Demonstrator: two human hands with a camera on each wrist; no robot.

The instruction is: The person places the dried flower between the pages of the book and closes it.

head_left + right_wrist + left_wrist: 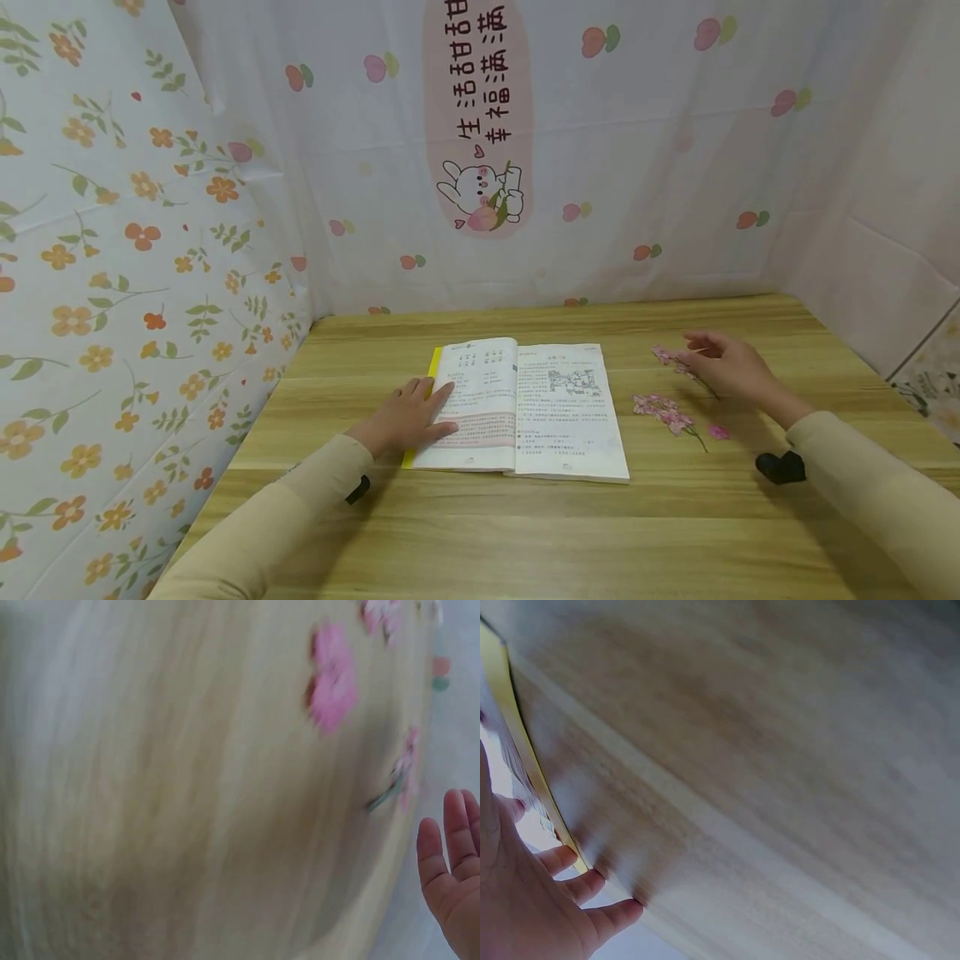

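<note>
On the bench (465,533), book (517,408). On its left side, left grip (408,417). Right of the book, front flower sprig (666,412), with back flower sprig (664,356) behind. Just right of the front one, loose bloom (718,432). By the back one, right grip (731,371). Behind the bench, cloth (637,167).

The book (555,417) is printed too small to read, and the left hand (405,417) covers part of its left edge. The right hand (726,368) hides some of the far sprig (663,356). Up close, the loose blossom (334,679) is blurred.
</note>
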